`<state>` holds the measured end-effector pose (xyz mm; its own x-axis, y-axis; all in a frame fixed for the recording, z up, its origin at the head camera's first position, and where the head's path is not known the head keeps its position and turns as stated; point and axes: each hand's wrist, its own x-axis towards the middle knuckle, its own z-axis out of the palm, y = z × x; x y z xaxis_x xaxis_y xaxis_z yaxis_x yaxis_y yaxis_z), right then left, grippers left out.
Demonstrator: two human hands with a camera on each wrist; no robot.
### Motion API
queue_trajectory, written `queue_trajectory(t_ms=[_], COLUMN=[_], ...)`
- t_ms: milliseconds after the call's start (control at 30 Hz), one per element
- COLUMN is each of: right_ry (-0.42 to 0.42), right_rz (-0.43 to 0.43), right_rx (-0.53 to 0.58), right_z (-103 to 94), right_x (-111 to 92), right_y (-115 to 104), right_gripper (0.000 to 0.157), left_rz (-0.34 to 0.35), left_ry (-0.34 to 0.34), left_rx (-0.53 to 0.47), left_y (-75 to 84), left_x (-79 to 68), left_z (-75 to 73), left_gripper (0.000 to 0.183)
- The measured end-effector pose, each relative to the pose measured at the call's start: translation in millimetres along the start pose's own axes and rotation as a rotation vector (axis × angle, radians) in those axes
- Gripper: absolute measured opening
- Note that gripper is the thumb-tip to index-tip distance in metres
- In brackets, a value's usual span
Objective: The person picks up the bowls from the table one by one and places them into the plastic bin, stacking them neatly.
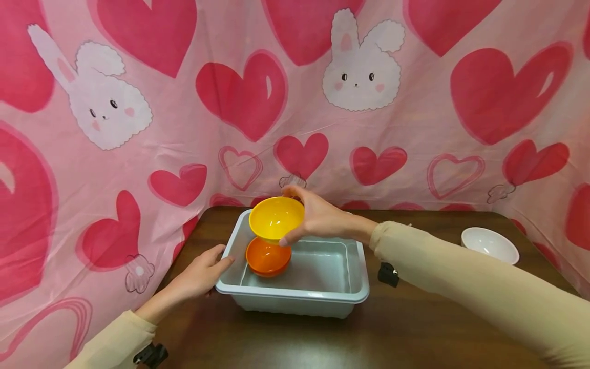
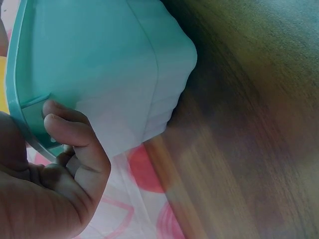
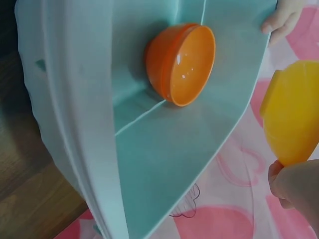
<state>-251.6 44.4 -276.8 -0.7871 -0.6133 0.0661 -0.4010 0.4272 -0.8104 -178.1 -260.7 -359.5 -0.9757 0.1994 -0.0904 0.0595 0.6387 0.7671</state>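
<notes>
My right hand (image 1: 320, 218) holds a yellow bowl (image 1: 275, 218) by its right side, thumb at the near rim and fingers at the far one. The bowl is raised over the left part of a light grey plastic bin (image 1: 295, 293), its mouth tilted toward me. Below it, an orange bowl (image 1: 269, 259) sits inside the bin at the left, and the yellow one overlaps its back edge in the head view. My left hand (image 1: 203, 271) grips the bin's left rim. In the left wrist view its fingers (image 2: 75, 132) curl under the lip.
A white bowl (image 1: 490, 246) stands on the dark wooden table (image 1: 415, 328) at the far right. Behind and beside the table hangs a pink cloth (image 1: 304, 118) with hearts and rabbits.
</notes>
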Motion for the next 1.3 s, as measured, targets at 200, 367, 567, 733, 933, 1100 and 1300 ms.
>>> queue_trajectory(t_ms=[200, 367, 567, 733, 933, 1100, 1300], right_ry=[-0.004, 0.005, 0.008, -0.004, -0.004, 0.010, -0.004], right_rz=[0.019, 0.023, 0.023, 0.020, 0.044, 0.049, 0.049], right_rx=[0.015, 0.020, 0.044, 0.058, 0.059, 0.070, 0.093], right_z=[4.8, 8.9, 15.0, 20.3, 24.1, 27.1, 34.9], right_x=[4.9, 11.9, 20.3, 26.4, 32.4, 38.1, 40.2], right_y=[0.1, 0.2, 0.4, 1.8, 2.9, 5.1, 7.0], right_gripper=[0.111, 0.112, 0.112, 0.107, 0.106, 0.107, 0.106], left_rz=[-0.009, -0.010, -0.005, -0.002, 0.014, 0.008, -0.012], left_ry=[0.004, 0.006, 0.001, 0.001, -0.004, 0.000, -0.011], left_rx=[0.002, 0.006, 0.009, 0.013, 0.015, 0.022, 0.016], left_y=[-1.0, -2.1, -0.7, -0.3, -0.7, 0.2, 1.0], left_x=[-0.6, -0.3, -0.9, -1.1, -0.1, 0.6, 0.9], left_z=[0.2, -1.6, -2.4, -2.0, -2.2, -1.4, -0.7], left_gripper=[0.033, 0.032, 0.033, 0.033, 0.032, 0.031, 0.035])
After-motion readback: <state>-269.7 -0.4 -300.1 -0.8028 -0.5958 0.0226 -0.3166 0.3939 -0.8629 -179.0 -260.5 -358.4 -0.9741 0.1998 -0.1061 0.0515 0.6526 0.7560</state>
